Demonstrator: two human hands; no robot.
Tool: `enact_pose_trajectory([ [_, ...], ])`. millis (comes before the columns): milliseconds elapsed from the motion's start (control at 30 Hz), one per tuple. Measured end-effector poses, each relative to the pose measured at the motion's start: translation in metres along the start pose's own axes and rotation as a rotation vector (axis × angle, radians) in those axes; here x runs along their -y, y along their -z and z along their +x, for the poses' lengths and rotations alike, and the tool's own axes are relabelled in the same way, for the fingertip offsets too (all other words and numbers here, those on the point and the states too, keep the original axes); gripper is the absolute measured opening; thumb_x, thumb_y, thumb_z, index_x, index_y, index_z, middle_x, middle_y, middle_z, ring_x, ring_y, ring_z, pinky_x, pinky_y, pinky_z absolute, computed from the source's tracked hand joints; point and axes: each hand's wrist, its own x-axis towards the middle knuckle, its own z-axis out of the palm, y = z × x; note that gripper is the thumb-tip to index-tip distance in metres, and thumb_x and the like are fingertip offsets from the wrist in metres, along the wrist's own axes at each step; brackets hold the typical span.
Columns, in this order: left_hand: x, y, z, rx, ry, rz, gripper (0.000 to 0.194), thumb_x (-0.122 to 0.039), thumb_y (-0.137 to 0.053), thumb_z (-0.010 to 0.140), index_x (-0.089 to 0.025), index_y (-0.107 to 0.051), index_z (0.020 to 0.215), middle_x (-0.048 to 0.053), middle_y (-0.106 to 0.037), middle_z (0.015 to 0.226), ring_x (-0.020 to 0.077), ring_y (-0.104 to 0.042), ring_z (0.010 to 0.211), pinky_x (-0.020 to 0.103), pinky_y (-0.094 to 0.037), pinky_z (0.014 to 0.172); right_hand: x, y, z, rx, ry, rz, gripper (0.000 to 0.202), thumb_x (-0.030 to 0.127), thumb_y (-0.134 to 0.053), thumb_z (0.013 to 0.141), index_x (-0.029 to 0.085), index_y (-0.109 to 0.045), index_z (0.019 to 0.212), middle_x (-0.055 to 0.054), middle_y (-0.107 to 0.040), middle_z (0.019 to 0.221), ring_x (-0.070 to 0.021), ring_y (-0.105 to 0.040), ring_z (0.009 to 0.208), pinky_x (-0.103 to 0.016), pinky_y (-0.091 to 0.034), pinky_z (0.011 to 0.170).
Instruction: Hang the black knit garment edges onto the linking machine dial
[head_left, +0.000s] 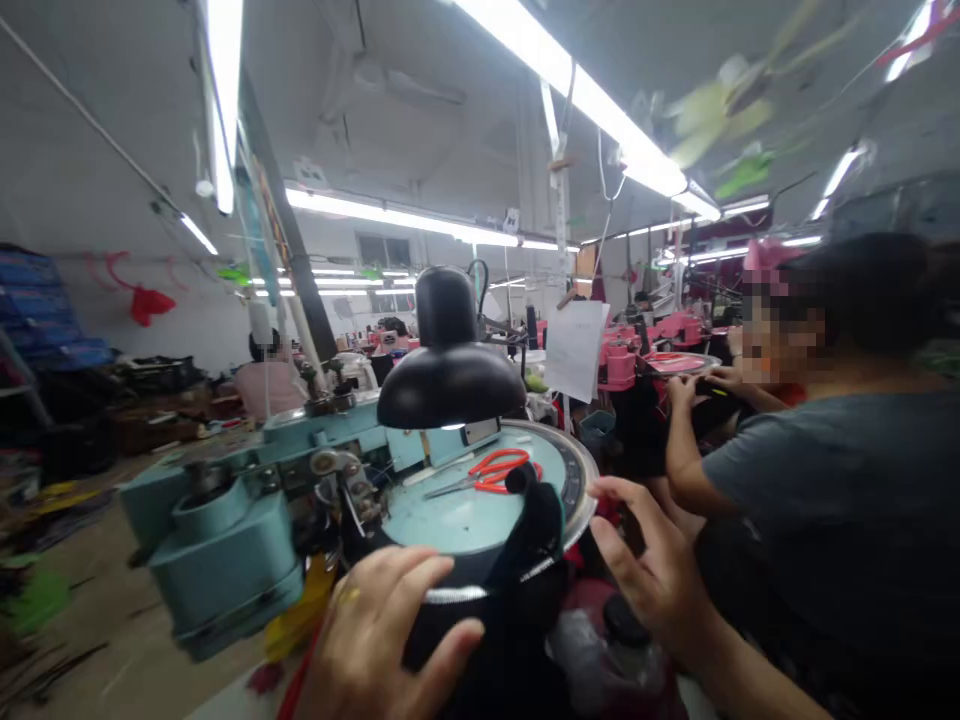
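Note:
Dark fabric (525, 540) lies over the front edge of a round light-blue machine plate (450, 520) and hangs down below it. My left hand (390, 630) is at the near side of the fabric, fingers apart, with nothing held. To the right, my right hand (652, 560) is raised beside the plate's metal rim, thumb and fingers spread and nothing between them. Scissors with orange handles (499, 470) rest on the plate. Over the plate hangs a black lamp (450, 385), its light on.
The light-blue machine body (225, 550) stands at the left. A person in a grey shirt (847, 470) sits close by on the right, hands at dark material. A white paper sheet (574, 350) hangs behind the plate. A clear container (600, 650) is below my right hand.

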Motion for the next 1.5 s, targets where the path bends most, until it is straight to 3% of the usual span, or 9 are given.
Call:
enact_pose_trajectory([
  [133, -0.027, -0.028, 0.094, 0.619, 0.151, -0.111, 0.047, -0.066, -0.063, 0.08, -0.02, -0.069, 0.078, 0.004, -0.069, 0.076, 0.0229, -0.064, 0.07, 0.031, -0.046, 0.062, 0.016, -0.017, -0.012, 0.064, 0.01, 0.026, 0.042, 0.033, -0.055, 0.094, 0.025, -0.046, 0.134, -0.008, -0.067, 0.117, -0.0248, -0.063, 0.11, -0.043, -0.051, 0.097],
  [233, -0.043, -0.053, 0.13, 0.826, 0.214, -0.426, 0.038, -0.056, -0.069, 0.078, -0.017, -0.069, 0.079, 0.001, -0.067, 0.071, 0.0175, -0.06, 0.064, 0.025, -0.038, 0.055, 0.011, -0.015, -0.018, -0.017, 0.048, 0.125, 0.031, 0.025, -0.053, 0.094, 0.024, -0.05, 0.125, -0.007, -0.067, 0.116, -0.0214, -0.064, 0.11, -0.037, -0.054, 0.095],
  [367, -0.057, -0.065, 0.149, 0.799, 0.252, -0.814, 0.032, -0.043, -0.067, 0.084, -0.014, -0.071, 0.094, 0.002, -0.069, 0.08, 0.0159, -0.06, 0.069, 0.024, -0.044, 0.06, -0.007, 0.008, -0.035, -0.003, 0.202, 0.074, 0.015, 0.02, -0.06, 0.088, 0.025, -0.064, 0.101, -0.006, -0.068, 0.117, -0.0248, -0.06, 0.12, -0.041, -0.052, 0.1],
  [600, -0.083, -0.06, 0.181, 0.628, -0.191, -0.861, 0.015, -0.023, -0.064, 0.087, -0.015, -0.075, 0.093, 0.008, -0.069, 0.099, 0.0192, -0.063, 0.096, 0.031, -0.047, 0.092, 0.021, -0.003, -0.01, 0.16, 0.156, 0.252, 0.02, 0.026, -0.066, 0.087, 0.033, -0.077, 0.101, 0.0, -0.077, 0.095, -0.0212, -0.073, 0.09, -0.034, -0.06, 0.084],
  [767, -0.031, -0.034, 0.165, 0.9, 0.075, -0.706, 0.058, -0.043, -0.084, 0.067, -0.018, -0.062, 0.115, 0.007, -0.067, 0.107, 0.0214, -0.061, 0.097, 0.032, -0.048, 0.085, 0.018, -0.017, 0.004, -0.037, 0.014, 0.196, 0.015, 0.028, -0.065, 0.089, 0.031, -0.077, 0.097, 0.0, -0.078, 0.097, -0.0232, -0.074, 0.092, -0.037, -0.059, 0.088],
  [900, 0.005, -0.021, 0.13, 1.152, 0.197, -0.607, 0.036, -0.047, -0.074, 0.077, -0.014, -0.065, 0.089, 0.0, -0.063, 0.08, 0.0162, -0.057, 0.075, 0.024, -0.045, 0.067, 0.007, -0.007, -0.005, 0.068, 0.097, 0.087, 0.027, 0.028, -0.057, 0.094, 0.032, -0.073, 0.116, -0.001, -0.075, 0.112, -0.024, -0.071, 0.106, -0.04, -0.055, 0.1],
  [1033, 0.006, -0.036, 0.12, 1.035, 0.115, -0.671, 0.024, -0.036, -0.061, 0.086, -0.014, -0.066, 0.091, 0.0, -0.062, 0.081, 0.0153, -0.056, 0.075, 0.023, -0.044, 0.068, 0.013, -0.005, -0.016, 0.122, 0.04, 0.022, 0.048, 0.035, -0.058, 0.093, 0.03, -0.055, 0.14, -0.003, -0.058, 0.141, -0.0296, -0.054, 0.132, -0.049, -0.045, 0.111],
  [1200, 0.004, -0.06, 0.13, 1.075, 0.088, -0.777, 0.03, -0.044, -0.061, 0.086, -0.015, -0.063, 0.078, -0.003, -0.053, 0.066, 0.0115, -0.047, 0.061, 0.021, -0.037, 0.055, 0.027, -0.008, -0.019, 0.054, -0.304, 0.297, 0.071, 0.035, -0.066, 0.088, 0.023, -0.037, 0.152, -0.008, -0.076, 0.107, -0.0277, -0.075, 0.091, -0.04, -0.065, 0.076],
  [1500, 0.009, -0.068, 0.122, 0.914, -0.011, -0.828, 0.024, -0.038, -0.068, 0.083, -0.015, -0.069, 0.08, 0.0, -0.063, 0.073, 0.0152, -0.056, 0.072, 0.024, -0.042, 0.069, 0.033, 0.002, -0.034, -0.129, -0.44, 0.448, 0.071, 0.028, -0.076, 0.081, 0.022, -0.047, 0.146, -0.009, -0.073, 0.117, -0.0274, -0.074, 0.099, -0.038, -0.065, 0.082],
])
